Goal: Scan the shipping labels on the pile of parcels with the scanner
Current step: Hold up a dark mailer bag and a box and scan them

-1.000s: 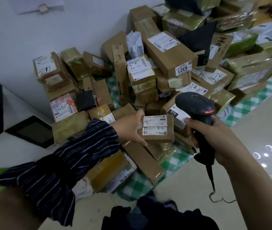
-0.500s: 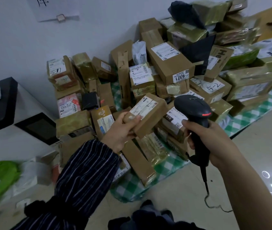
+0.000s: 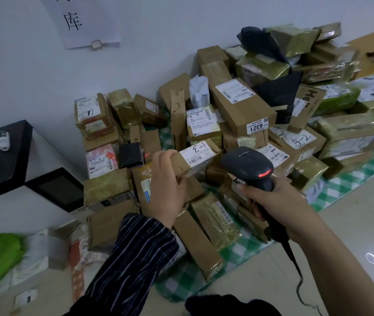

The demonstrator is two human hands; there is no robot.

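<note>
**Item 1, box (image 3: 195,160).** Centre of frame, held up over the near side of the pile (image 3: 238,110). Its long axis runs from lower left to upper right. The label (image 3: 196,153) faces up at me, with a handwritten "1-3" upside down from my seat and the barcode along the near edge.

**Item 2, left hand (image 3: 165,188).** It grips the box's lower-left end, thumb over the top and fingers (image 3: 180,177) curled underneath. A striped sleeve (image 3: 135,254) runs down to the bottom edge.

**Item 3, scanner (image 3: 248,166).** Just right of the box; I cannot tell whether they touch. The head points to the upper left, toward the label, and a red light glows on its back. The handle slopes to the lower right.

**Item 4, right hand (image 3: 277,204).** Its fingers are wrapped round the handle and hide most of it. I cannot tell whether the trigger is pressed. The cable (image 3: 292,256) leaves below the hand and is cut off at the bottom edge.

**Item 5, pile.** Brown and taped parcels fill the centre to the upper right, on a green checked cloth (image 3: 352,179). The pile is cut off at the right edge. I can read "6321" and "5-2"; most other print is too small.
</note>
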